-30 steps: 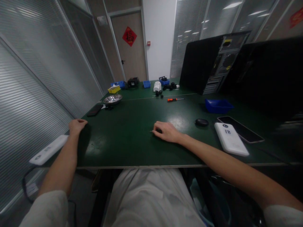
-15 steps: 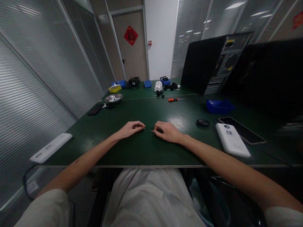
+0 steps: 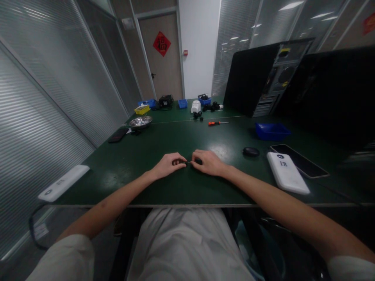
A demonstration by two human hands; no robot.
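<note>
Low over the green table, my left hand (image 3: 169, 166) is closed in a pinch, its fingertips close to those of my right hand. My right hand (image 3: 208, 163) rests on the tabletop, thumb and forefinger pinched on a thin pin-like piece (image 3: 189, 162). That piece spans the small gap between the two hands. Something small and dark shows at the left fingertips, too small to name. Whether the left fingers grip the thin piece itself cannot be made out.
To the right lie a black mouse (image 3: 251, 152), a white power bank (image 3: 287, 173), a phone (image 3: 313, 166) and a blue tray (image 3: 272, 132). An orange screwdriver (image 3: 215, 123) lies farther back. A metal bowl (image 3: 141, 122) stands left; another white device (image 3: 63, 182) lies near the left edge.
My left hand has moved right, up to the thin piece at my right fingertips, and its fingers have closed into a pinch. My right hand has stayed almost still.
</note>
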